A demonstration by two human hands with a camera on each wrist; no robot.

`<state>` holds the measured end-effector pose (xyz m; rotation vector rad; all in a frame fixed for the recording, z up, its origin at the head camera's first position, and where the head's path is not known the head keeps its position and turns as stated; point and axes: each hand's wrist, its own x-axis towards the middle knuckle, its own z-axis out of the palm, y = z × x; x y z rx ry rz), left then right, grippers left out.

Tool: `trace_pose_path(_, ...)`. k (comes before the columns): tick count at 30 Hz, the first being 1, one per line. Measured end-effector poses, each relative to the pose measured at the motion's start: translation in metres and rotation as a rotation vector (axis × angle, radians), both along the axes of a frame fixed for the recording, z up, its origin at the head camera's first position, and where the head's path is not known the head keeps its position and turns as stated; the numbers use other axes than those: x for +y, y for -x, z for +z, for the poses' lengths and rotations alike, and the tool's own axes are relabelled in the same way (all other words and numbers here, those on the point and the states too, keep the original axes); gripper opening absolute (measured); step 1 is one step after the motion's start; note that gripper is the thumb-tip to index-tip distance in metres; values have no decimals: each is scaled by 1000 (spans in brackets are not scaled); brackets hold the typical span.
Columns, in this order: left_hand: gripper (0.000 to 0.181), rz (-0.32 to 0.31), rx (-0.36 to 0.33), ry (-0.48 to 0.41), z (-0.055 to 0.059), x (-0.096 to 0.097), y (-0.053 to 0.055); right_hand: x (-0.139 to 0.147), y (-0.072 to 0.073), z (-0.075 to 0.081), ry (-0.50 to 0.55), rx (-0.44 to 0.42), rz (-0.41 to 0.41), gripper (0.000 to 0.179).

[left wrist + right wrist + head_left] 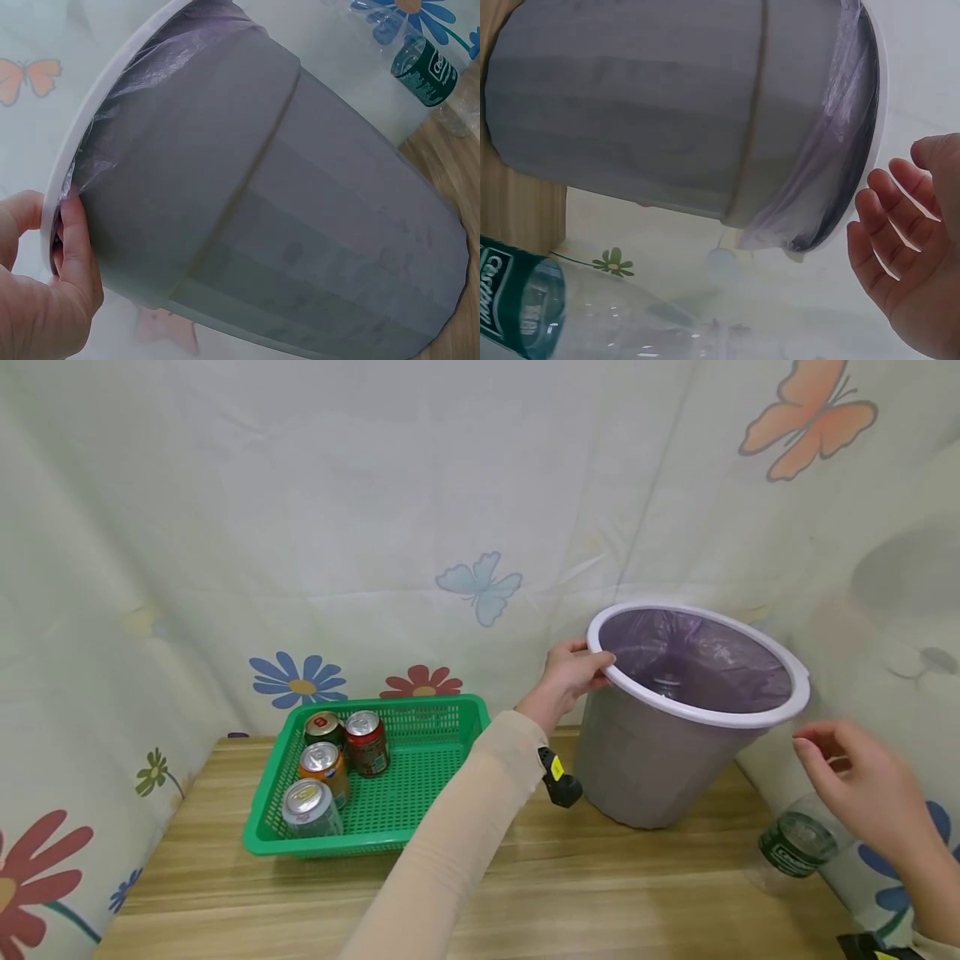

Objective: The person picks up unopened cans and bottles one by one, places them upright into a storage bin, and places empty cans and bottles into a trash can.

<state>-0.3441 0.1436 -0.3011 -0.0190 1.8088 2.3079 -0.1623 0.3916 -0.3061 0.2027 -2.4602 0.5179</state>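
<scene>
A grey trash bin (660,777) with a pale rim and a purple plastic liner (697,652) stands on the table, tilted slightly. My left hand (573,672) pinches the rim at its left side, thumb on top and fingers beneath, as the left wrist view (60,255) also shows. Something clear, perhaps a bottle, lies inside the bin. To the right of the rim, apart from it, my right hand (862,777) hangs with loosely bent fingers and holds nothing. Below that hand stands a clear plastic bottle (798,843) with a green label, partly hidden by the hand.
On the left of the table sits a green basket (405,839) with several drink cans (322,764) at its left end. Patterned cloth (360,568) hangs behind and along both sides. The wooden tabletop (585,893) runs along the front.
</scene>
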Motion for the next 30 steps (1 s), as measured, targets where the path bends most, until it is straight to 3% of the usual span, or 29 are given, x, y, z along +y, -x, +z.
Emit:
trace_pose_path(13, 42, 10, -14, 5, -1, 1, 1, 9, -21, -24, 132, 95, -70, 14)
trace_pose_path(21, 43, 5, -6, -10, 0, -1, -1, 17, -36, -45, 210, 50, -182, 17)
trace_pose_path(30, 43, 9, -21, 17, 1, 0, -1, 22, -43, -61, 280, -5, -332, 20)
